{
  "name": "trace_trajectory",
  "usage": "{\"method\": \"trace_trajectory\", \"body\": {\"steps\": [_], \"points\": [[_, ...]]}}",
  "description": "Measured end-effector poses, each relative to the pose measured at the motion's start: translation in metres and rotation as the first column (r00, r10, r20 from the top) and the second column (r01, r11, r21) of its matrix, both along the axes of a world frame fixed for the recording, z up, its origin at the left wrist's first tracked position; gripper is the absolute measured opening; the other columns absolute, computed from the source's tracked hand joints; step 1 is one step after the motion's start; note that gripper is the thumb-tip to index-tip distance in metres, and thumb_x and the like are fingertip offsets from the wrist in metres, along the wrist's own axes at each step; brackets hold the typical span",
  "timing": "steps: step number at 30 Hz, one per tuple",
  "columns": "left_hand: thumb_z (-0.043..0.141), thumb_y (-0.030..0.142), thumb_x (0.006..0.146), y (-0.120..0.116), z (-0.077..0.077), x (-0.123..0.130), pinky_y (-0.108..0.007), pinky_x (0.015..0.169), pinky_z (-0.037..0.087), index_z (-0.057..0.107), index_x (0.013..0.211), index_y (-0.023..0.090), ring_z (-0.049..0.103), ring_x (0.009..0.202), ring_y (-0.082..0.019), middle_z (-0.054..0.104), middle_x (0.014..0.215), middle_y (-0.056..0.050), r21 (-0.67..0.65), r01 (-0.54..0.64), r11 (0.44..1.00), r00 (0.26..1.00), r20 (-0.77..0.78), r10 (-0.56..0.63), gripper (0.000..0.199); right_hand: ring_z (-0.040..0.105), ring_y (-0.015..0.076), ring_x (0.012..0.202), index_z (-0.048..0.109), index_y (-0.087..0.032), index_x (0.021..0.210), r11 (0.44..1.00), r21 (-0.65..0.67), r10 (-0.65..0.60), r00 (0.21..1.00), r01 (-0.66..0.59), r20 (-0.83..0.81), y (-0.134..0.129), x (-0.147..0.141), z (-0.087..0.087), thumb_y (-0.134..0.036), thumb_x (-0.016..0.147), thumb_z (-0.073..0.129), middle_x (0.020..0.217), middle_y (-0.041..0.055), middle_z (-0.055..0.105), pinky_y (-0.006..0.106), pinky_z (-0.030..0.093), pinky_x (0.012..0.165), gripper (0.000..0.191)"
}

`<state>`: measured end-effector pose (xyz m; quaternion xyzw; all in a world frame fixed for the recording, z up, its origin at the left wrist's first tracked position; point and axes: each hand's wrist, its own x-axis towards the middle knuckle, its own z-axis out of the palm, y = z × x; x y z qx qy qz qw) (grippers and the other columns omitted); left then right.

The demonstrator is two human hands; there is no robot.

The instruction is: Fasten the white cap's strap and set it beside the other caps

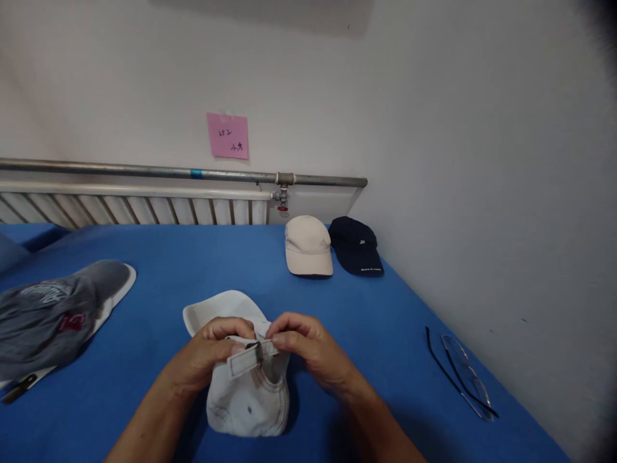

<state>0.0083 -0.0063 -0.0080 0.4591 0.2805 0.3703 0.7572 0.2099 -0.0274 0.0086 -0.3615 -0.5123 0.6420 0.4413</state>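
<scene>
A white baseball cap [248, 408] lies in front of me, its brim [222, 305] pointing away to the upper left and its back opening toward me. Across that opening runs an adjustment strap [243, 361] with a dark metal buckle [259, 352]. My left hand [205, 354] pinches the strap on the left of the buckle. My right hand [308, 350] grips the strap between thumb and fingers just right of the buckle. The strap's loose end sticks out to the left below my left thumb.
A beige cap [308, 244] and a navy cap [357, 247] sit side by side at the back. Grey caps [43, 315] lie at the left edge. Eyeglasses [465, 376] rest on the blue sheet [376, 334] near the right wall. A radiator [139, 209] and pipe [231, 175] run behind.
</scene>
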Motion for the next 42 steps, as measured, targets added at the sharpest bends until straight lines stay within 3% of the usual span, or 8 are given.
{"method": "trace_trajectory", "body": {"steps": [9, 15, 22, 29, 36, 42], "points": [[0.080, 0.031, 0.069, -0.0011, 0.0017, 0.0033, -0.021, 0.059, 0.042, 0.078, 0.072, 0.018, 0.052, 0.062, -0.012, 0.061, 0.067, -0.001, 0.137, 0.094, 0.986, 0.990, 0.094, -0.107, 0.014, 0.046, 0.0114, 0.065, 0.066, -0.018, 0.073, 0.995, -0.002, 0.098, 0.995, -0.098, -0.001, -0.0036, -0.0026, 0.0013, -0.027, 0.072, 0.069, 0.068, -0.0029, 0.056, 0.026, 0.035, 0.065, 0.009], [0.077, 0.033, 0.074, -0.0028, 0.0009, 0.0018, -0.022, 0.061, 0.041, 0.074, 0.072, 0.016, 0.054, 0.064, -0.012, 0.062, 0.068, -0.001, 0.105, 0.162, 0.981, 0.984, 0.057, -0.168, 0.018, 0.046, 0.0115, 0.065, 0.066, -0.018, 0.074, 0.995, 0.037, 0.098, 0.995, -0.098, 0.005, -0.0043, -0.0042, 0.0011, -0.025, 0.074, 0.066, 0.067, -0.0026, 0.057, 0.025, 0.035, 0.065, 0.007], [0.078, 0.039, 0.071, -0.0013, 0.0029, 0.0024, -0.020, 0.050, 0.035, 0.066, 0.068, 0.014, 0.047, 0.052, -0.010, 0.059, 0.061, 0.001, 0.008, 0.104, 0.995, 0.992, -0.071, -0.103, 0.028, 0.046, 0.0107, 0.063, 0.065, -0.017, 0.074, 0.996, 0.053, 0.066, 0.998, -0.065, -0.010, -0.0060, -0.0054, 0.0030, -0.025, 0.075, 0.065, 0.066, -0.0028, 0.056, 0.025, 0.035, 0.064, 0.008], [0.078, 0.037, 0.069, -0.0019, 0.0052, 0.0018, -0.020, 0.051, 0.034, 0.064, 0.066, 0.014, 0.047, 0.052, -0.010, 0.059, 0.061, 0.001, -0.016, 0.069, 0.997, 0.991, -0.116, -0.070, 0.028, 0.047, 0.0110, 0.064, 0.065, -0.018, 0.074, 0.997, 0.072, 0.022, 1.000, -0.023, 0.019, -0.0069, -0.0079, 0.0029, -0.026, 0.076, 0.065, 0.067, -0.0029, 0.056, 0.026, 0.036, 0.065, 0.009], [0.083, 0.040, 0.061, -0.0014, 0.0085, 0.0027, -0.020, 0.051, 0.036, 0.063, 0.061, 0.013, 0.047, 0.054, -0.010, 0.059, 0.060, 0.000, 0.048, 0.022, 0.999, 0.997, -0.069, -0.019, 0.033, 0.053, 0.0113, 0.069, 0.068, -0.019, 0.080, 1.000, 0.018, 0.020, 0.998, -0.019, -0.063, -0.0046, -0.0050, -0.0006, -0.018, 0.069, 0.067, 0.076, -0.0017, 0.063, 0.026, 0.039, 0.069, 0.012], [0.081, 0.039, 0.065, -0.0014, 0.0060, 0.0024, -0.020, 0.051, 0.034, 0.066, 0.068, 0.015, 0.047, 0.053, -0.010, 0.061, 0.062, 0.001, 0.055, 0.057, 0.997, 0.992, -0.117, -0.050, 0.028, 0.051, 0.0100, 0.065, 0.066, -0.019, 0.075, 1.000, 0.030, -0.003, 0.993, 0.007, -0.118, -0.0052, -0.0087, -0.0005, -0.017, 0.066, 0.069, 0.069, -0.0035, 0.061, 0.025, 0.039, 0.066, 0.010]]}}
